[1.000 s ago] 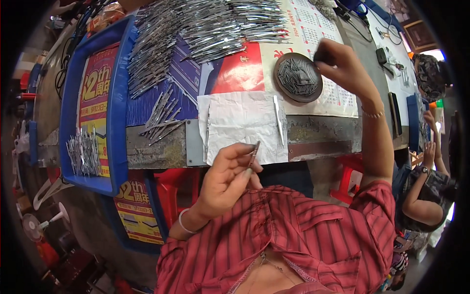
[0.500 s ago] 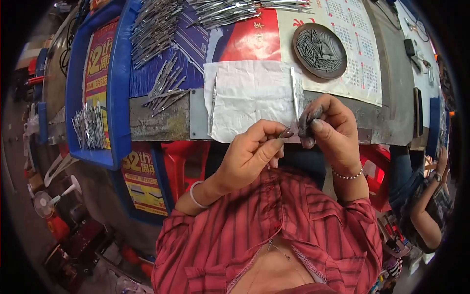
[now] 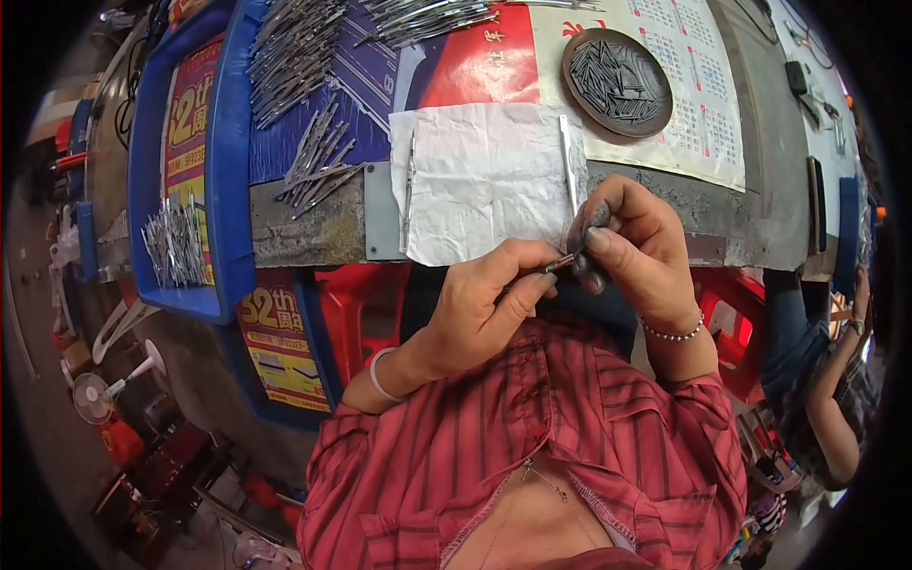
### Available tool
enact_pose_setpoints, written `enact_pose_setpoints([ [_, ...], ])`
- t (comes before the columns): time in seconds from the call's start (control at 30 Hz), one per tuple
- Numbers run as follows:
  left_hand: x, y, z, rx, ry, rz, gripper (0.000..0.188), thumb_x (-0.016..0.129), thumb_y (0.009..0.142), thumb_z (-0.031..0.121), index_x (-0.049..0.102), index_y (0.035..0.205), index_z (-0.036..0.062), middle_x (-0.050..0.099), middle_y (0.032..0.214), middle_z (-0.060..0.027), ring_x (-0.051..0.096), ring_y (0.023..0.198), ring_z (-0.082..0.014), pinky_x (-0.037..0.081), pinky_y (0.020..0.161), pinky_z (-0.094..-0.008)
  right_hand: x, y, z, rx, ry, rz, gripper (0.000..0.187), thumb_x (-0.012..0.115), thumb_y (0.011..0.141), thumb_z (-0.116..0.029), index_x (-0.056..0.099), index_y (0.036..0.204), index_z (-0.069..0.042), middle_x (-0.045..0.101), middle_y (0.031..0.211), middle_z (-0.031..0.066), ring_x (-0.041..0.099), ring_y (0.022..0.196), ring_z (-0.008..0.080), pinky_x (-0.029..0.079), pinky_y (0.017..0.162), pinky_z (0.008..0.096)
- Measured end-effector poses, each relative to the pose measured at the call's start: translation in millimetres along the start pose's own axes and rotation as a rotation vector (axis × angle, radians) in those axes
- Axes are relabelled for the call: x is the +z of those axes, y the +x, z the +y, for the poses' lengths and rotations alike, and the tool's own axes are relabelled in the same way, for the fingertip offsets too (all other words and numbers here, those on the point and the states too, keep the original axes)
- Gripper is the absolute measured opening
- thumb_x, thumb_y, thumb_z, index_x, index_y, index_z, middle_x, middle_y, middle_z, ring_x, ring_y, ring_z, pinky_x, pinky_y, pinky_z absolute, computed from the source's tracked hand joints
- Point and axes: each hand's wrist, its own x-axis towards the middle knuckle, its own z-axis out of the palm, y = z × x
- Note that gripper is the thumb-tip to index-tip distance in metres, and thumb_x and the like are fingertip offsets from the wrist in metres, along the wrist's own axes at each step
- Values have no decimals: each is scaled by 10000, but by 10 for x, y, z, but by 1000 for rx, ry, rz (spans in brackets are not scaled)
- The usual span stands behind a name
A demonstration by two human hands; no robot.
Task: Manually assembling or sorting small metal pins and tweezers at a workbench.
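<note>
My left hand (image 3: 489, 304) pinches a thin metal tool (image 3: 551, 267) by its shaft, close to my chest below the bench edge. My right hand (image 3: 632, 242) meets it at the tip, its dark-smudged fingertips closed on a small dark piece against the tool's end. Just above both hands a crumpled white paper sheet (image 3: 484, 176) lies on the bench, with one metal tool (image 3: 408, 190) on its left edge and another (image 3: 568, 152) on its right. A round dark dish (image 3: 616, 84) full of small metal pins sits further back right.
Heaps of metal tools (image 3: 304, 57) lie at the back left, a smaller cluster (image 3: 318, 166) near the bench edge. A blue tray (image 3: 180, 228) on the left holds several upright pieces. Red plastic stools (image 3: 356, 304) stand below. Another person (image 3: 826, 380) sits at the right.
My right hand came back from the round dish to meet my left hand at the tool's tip. Both hands have since stayed together, and the view has shifted slightly.
</note>
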Motion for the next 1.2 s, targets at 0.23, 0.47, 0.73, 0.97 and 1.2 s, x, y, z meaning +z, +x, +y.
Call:
enact_pose_setpoints([
  [0.23, 1, -27, 3, 223, 298, 93, 158, 562, 903, 28, 567, 1054, -19, 652, 784, -76, 585, 581, -100, 467, 533, -223, 106, -94, 3, -106, -445, 54, 102, 587, 889, -40, 501, 907, 12, 583, 714, 17, 538, 627, 45, 433, 556, 196],
  [0.47, -13, 0, 25, 387, 499, 183, 200, 644, 824, -8, 594, 1018, -16, 662, 818, -126, 653, 637, -214, 497, 548, -283, 175, -142, 122, -113, -200, 133, 78, 547, 914, -30, 519, 949, 33, 602, 803, 60, 554, 655, 69, 453, 594, 201],
  [0.73, -31, -41, 86, 367, 635, 166, 213, 668, 803, 3, 597, 1003, -16, 657, 810, -132, 658, 654, -245, 503, 554, -299, 140, -150, 213, -174, -217, 88, 93, 514, 940, -54, 481, 966, 30, 585, 834, 66, 544, 673, 66, 452, 610, 197],
  [0.97, -10, -17, 16, 465, 684, 173, 246, 611, 779, -20, 562, 1019, -43, 585, 708, -129, 602, 588, -250, 467, 495, -331, 129, -150, 262, -132, -153, 86, 90, 512, 941, -63, 467, 931, 14, 577, 878, 81, 518, 680, 66, 442, 618, 201],
  [1.2, 25, 48, 77, 454, 755, 172, 237, 602, 771, -23, 563, 1005, -43, 587, 711, -128, 603, 592, -254, 476, 499, -329, 50, -88, 298, -120, -82, 95, 108, 526, 940, -84, 468, 915, 4, 580, 863, 78, 524, 673, 73, 444, 619, 206],
])
